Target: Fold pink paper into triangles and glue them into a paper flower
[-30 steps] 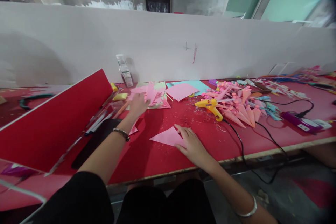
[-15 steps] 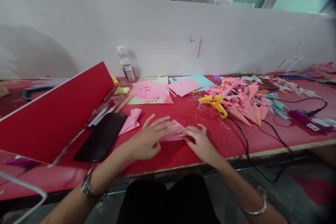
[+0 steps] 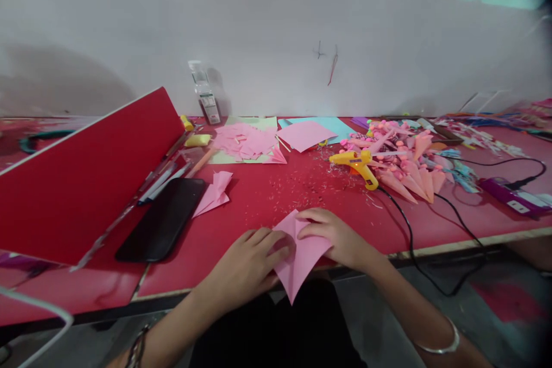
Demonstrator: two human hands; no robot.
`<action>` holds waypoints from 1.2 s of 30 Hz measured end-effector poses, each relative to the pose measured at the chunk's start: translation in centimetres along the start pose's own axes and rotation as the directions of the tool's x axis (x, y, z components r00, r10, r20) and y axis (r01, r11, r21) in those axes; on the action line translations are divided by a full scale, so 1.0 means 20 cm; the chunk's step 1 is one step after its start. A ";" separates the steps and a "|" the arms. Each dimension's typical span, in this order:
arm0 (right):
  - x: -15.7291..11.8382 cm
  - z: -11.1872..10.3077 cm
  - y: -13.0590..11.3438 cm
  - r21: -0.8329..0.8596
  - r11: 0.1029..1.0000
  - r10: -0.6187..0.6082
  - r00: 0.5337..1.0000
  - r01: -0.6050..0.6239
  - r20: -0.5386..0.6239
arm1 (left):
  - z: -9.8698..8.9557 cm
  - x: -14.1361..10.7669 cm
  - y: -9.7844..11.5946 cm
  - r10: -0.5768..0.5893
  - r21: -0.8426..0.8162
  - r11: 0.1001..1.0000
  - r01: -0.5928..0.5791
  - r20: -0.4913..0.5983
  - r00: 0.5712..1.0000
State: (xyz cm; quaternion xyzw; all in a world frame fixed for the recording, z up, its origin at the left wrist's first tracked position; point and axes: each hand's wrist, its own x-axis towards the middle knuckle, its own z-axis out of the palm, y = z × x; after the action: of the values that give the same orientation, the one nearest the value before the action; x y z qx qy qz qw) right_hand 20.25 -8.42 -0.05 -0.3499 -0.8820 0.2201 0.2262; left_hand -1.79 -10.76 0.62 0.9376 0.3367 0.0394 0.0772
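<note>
A creased sheet of pink paper [image 3: 297, 261] is held between both hands at the table's front edge, one pointed corner hanging toward my lap. My left hand [image 3: 256, 259] is closed on its left side, fingers curled over the top. On the right side, my right hand [image 3: 336, 236] grips the same sheet, its fingertips near the upper crease. Both thumbs are mostly hidden. To the left, a folded pink paper piece [image 3: 214, 194] lies beside a black phone [image 3: 161, 221].
A yellow glue gun [image 3: 357, 167] with a black cord lies by a heap of pink paper cones [image 3: 403, 155]. Pink paper pieces [image 3: 244, 141] rest on a pale green sheet. A bottle [image 3: 206, 95] stands by the white partition [image 3: 259, 40]. A red board [image 3: 99, 172] leans at left.
The pink paper has come off the tabletop toward me and now shows its opened folds. My left hand has gone from spread fingers to gripping it. The view has tilted down.
</note>
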 end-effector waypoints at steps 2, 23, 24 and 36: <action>-0.04 -0.01 -0.01 -0.083 0.997 -0.001 1.000 0.003 0.023 | 0.01 0.00 0.01 -0.005 0.021 1.000 0.005 -0.015 1.000; -0.06 0.04 -0.02 -0.151 0.955 0.238 0.963 -0.256 -0.129 | 0.06 0.01 -0.04 -0.371 -0.215 0.919 0.331 -0.189 0.909; -0.06 0.05 -0.02 -0.180 0.945 0.251 0.958 -0.274 -0.139 | 0.06 0.01 -0.03 -0.388 -0.194 0.915 0.353 -0.190 0.902; -0.04 0.08 -0.02 -0.341 0.860 0.329 0.924 -0.379 -0.195 | 0.06 0.06 -0.03 -0.435 -0.014 0.897 0.442 -0.211 0.875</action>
State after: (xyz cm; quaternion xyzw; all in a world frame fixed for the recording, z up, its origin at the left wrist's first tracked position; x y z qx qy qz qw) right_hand 19.68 -9.60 -1.21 -0.5563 -0.8113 0.0631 0.1683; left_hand -1.07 -9.62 -0.62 0.8288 0.5471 0.1132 0.0319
